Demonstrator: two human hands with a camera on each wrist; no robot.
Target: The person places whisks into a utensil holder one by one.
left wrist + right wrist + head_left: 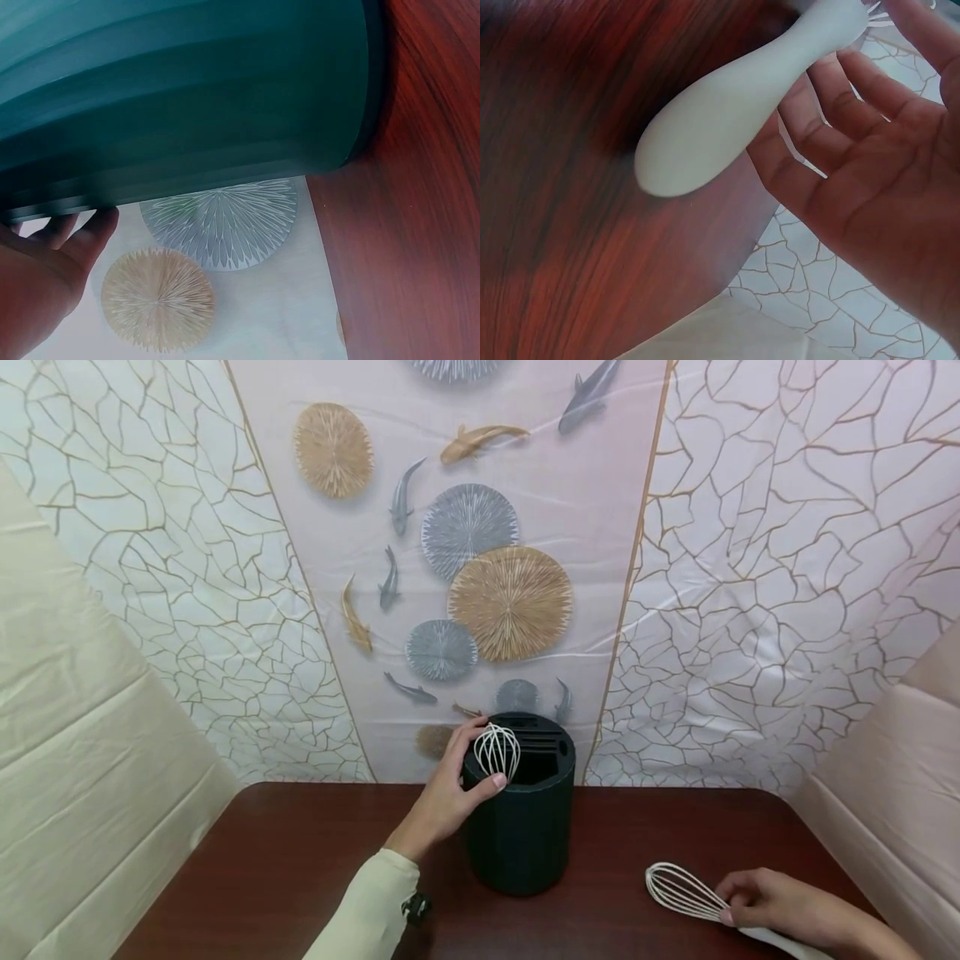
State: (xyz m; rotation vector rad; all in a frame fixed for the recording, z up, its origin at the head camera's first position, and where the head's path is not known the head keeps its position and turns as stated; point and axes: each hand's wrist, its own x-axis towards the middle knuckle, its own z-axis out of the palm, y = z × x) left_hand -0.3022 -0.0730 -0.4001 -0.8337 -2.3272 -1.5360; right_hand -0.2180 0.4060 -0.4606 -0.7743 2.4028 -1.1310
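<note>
A dark green utensil holder [519, 839] with a slotted black top stands upright on the table. The wire head of one whisk [498, 750] sticks up from its left side, the rest hidden inside. My left hand [444, 802] grips the holder at its left rim, thumb in front and fingers toward the back, around that whisk head. In the left wrist view the fingers touch the ribbed green wall. At the right, my right hand [783, 906] pinches a second whisk [684, 893] where the wires meet its pale handle [712, 124]. This whisk is held low over the table, wires pointing left.
The dark red-brown table [300, 868] has its far edge against a patterned cloth backdrop [480, 652]. Pale cloth panels [82, 810] slope in at both sides. Behind the whisk's opening in the holder lie several narrow slots and a larger opening.
</note>
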